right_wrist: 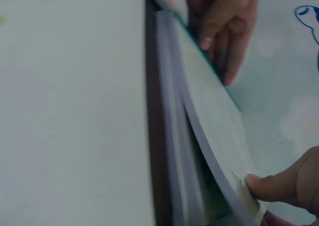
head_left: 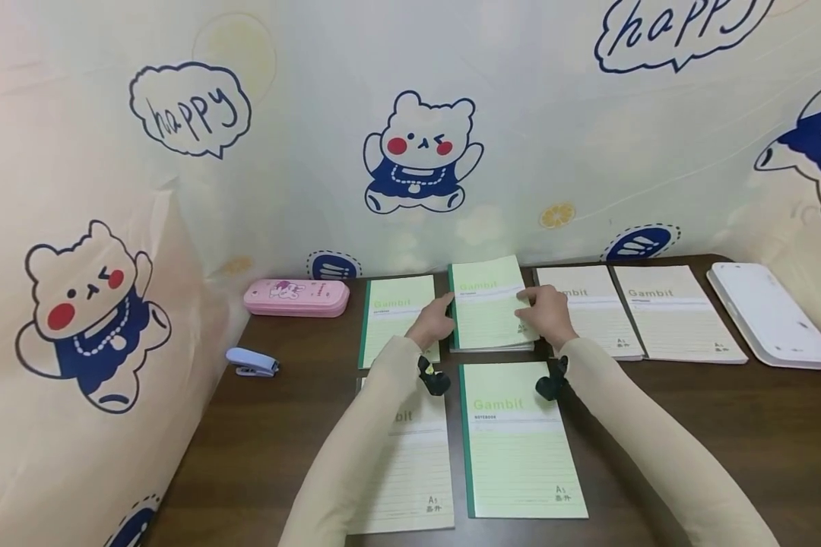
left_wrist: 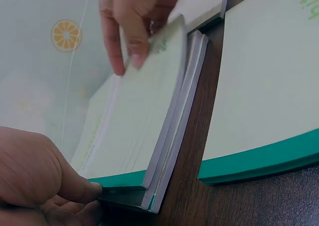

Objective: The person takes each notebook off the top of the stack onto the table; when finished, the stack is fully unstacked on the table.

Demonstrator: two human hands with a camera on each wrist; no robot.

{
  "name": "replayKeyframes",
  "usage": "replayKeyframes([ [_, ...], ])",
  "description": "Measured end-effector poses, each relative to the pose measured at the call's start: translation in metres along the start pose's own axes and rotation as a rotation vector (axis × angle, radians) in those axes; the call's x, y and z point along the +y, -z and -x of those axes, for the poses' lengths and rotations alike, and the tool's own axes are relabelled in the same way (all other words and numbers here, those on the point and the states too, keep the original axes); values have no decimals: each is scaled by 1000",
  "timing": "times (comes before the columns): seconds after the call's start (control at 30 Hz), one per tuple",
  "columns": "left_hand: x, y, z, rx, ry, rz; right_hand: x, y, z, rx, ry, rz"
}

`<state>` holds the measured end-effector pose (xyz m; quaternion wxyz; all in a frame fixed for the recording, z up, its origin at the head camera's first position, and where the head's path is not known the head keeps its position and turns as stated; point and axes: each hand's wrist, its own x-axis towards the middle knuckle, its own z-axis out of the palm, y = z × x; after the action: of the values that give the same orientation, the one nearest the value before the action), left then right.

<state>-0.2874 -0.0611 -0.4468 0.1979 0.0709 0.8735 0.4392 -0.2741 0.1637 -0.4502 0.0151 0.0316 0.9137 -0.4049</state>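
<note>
A pale green Gambit notebook with a dark green spine tops a small stack at the back middle of the table. My right hand pinches its right edge, thumb on the cover. In the right wrist view that side of the notebook is raised, with a gap over the ones below. My left hand holds the spine side, its thumb against the green strip. The lower notebooks of the stack show only their page edges in the left wrist view.
Green notebooks lie left and in front; a cream one is partly under my left sleeve. More cream notebooks lie at right beside a white case. A pink pencil case and blue stapler sit left.
</note>
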Motion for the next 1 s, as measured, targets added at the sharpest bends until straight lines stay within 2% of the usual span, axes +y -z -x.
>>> replayKeyframes([
  [0.13, -1, -1, 1, 16, 2, -17, 1, 7, -3, -33, -5, -127],
  [0.27, -1, 0, 2, 7, 4, 6, 1, 10, -3, -104, -67, -234],
  [0.4, -1, 1, 2, 0, -11, 2, -1, 13, 0, -64, -111, -323],
  [0.53, -2, -1, -3, -5, -13, -53, 3, 33, 15, 7, -82, -350],
  [0.63, -4, -5, -7, 8, -3, -83, 19, 62, 39, 28, -55, -349],
  [0.77, -1, -5, -10, 44, 1, -99, 50, 106, 90, 43, -46, -321],
  [0.87, 1, -3, -12, 51, -2, -104, 78, 132, 136, 54, -113, -274],
  [1.0, 0, -1, -13, 29, -3, -110, 114, 152, 189, 27, -205, -293],
])
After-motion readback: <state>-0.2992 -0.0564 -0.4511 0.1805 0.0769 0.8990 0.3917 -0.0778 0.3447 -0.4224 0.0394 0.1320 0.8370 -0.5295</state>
